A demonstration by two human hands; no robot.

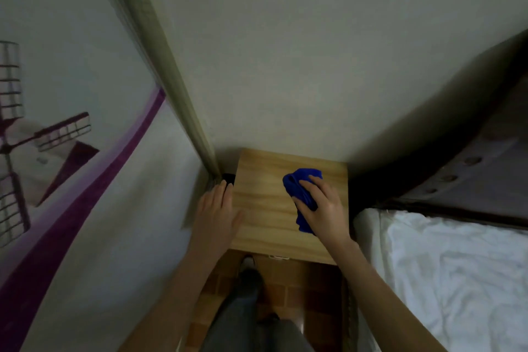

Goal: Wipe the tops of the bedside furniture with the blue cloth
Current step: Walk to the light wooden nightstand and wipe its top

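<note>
A light wooden bedside table [265, 203] stands against the wall between a curtain and the bed. The blue cloth [300, 183] lies bunched on the right part of its top. My right hand [323, 208] presses down on the cloth, fingers spread over it. My left hand [217, 214] rests flat along the table's left edge, with the thumb on the top and nothing in it.
A curtain [71, 180] with a purple windmill print hangs at the left. The bed with a white sheet [457, 271] and a dark buttoned headboard [468, 174] is at the right. My legs and feet [248, 294] stand on brown floor tiles below the table.
</note>
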